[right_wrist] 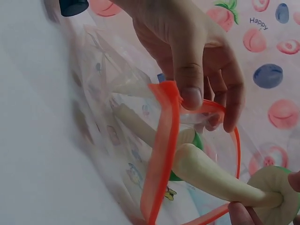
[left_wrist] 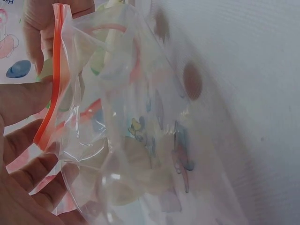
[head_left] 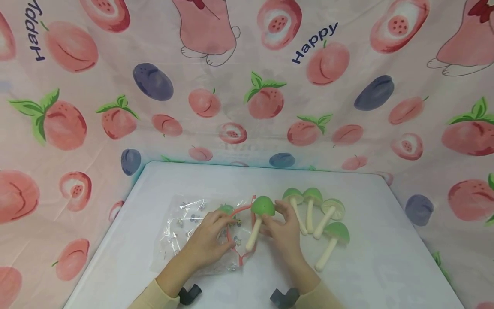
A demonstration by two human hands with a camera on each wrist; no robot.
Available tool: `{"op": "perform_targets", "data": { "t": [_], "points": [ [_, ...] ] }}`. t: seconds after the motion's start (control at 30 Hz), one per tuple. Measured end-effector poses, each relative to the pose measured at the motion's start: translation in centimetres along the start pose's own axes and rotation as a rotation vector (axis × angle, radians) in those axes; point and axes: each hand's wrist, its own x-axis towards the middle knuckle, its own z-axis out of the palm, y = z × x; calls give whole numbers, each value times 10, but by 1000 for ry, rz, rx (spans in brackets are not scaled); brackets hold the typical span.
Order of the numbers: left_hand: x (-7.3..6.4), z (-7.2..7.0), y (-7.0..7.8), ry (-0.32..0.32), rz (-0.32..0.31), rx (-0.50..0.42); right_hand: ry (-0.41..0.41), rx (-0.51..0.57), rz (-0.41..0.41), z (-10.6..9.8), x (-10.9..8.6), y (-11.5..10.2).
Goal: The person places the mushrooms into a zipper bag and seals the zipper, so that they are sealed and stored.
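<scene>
A clear zip bag (head_left: 175, 240) with an orange-red zip edge (right_wrist: 161, 154) lies on the table, its mouth spread apart toward the right. My left hand (head_left: 210, 236) pinches the bag's zip edge between thumb and fingers. With my right hand (head_left: 283, 234) I grip a toy mushroom (head_left: 263, 206) just below its green cap. Its pale stem slants down at the bag's mouth, and in the right wrist view the stem end (right_wrist: 187, 159) points into the opening. Inside the bag another mushroom's green cap (head_left: 226, 209) shows, partly hidden by my left hand.
Several more green-capped mushrooms (head_left: 311, 195) lie on the white table (head_left: 366, 266), right of my right hand. Behind the table hangs a pink cloth (head_left: 239, 111) printed with fruit. Black wrist devices (head_left: 190, 295) show near both sleeves.
</scene>
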Motion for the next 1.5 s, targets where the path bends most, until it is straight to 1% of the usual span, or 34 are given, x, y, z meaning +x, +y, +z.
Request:
{"op": "perform_targets", "data": {
  "t": [0.07, 0.3, 0.47, 0.63, 0.9, 1.03, 1.23, 1.5],
  "points": [
    [0, 0, 1, 0, -1, -4, 3, 2, -12, 2, -2, 1],
    [1, -2, 2, 7, 2, -8, -13, -9, 10, 12, -8, 11],
    [1, -2, 2, 4, -6, -12, -24, -16, 3, 17, -13, 16],
    [1, -2, 2, -1, -8, -8, -35, -8, 37, 20, -14, 20],
    [1, 0, 1, 31, 18, 12, -97, 19, 107, 23, -14, 26],
    [1, -1, 2, 10, 1, 0, -126, 24, 133, 25, -13, 28],
    [1, -3, 3, -24, -17, -20, -154, 43, 136, 27, -12, 31],
    [1, -2, 3, -18, -8, -13, -187, 27, 175, 26, -9, 36]
  ]
}}
